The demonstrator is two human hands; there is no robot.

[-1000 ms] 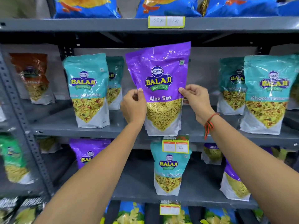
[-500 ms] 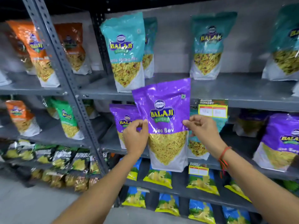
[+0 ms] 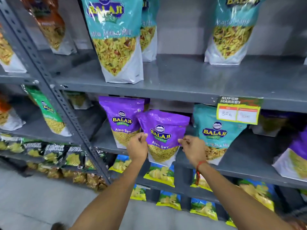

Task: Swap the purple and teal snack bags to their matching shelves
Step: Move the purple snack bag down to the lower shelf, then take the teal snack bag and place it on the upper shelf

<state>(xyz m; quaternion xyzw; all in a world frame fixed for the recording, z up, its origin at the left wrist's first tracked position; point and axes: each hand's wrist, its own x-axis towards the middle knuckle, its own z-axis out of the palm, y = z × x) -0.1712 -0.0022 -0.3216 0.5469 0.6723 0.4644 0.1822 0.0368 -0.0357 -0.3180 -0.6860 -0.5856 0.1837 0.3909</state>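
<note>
A purple Aloo Sev bag [image 3: 163, 130] is upright at the front of the lower grey shelf [image 3: 245, 166], its base at the edge. My left hand [image 3: 137, 147] pinches its left side and my right hand [image 3: 192, 146] pinches its right side. Another purple bag [image 3: 120, 117] stands just to its left. A teal bag [image 3: 214, 131] stands on the same shelf to its right. On the upper shelf [image 3: 182, 80] stand teal bags, one at the left [image 3: 114, 39] and one at the right [image 3: 230, 30].
A slotted grey upright post [image 3: 54, 97] divides the racks. A yellow price tag [image 3: 238, 112] hangs from the upper shelf edge. Orange and green bags [image 3: 49, 112] fill the left rack. Blue and yellow chip bags [image 3: 159, 173] sit below. Another purple bag [image 3: 294, 158] stands far right.
The purple bag came down from the upper teal shelf to the lower shelf, both hands still on it. The camera tilted downward and closer to the lower shelf.
</note>
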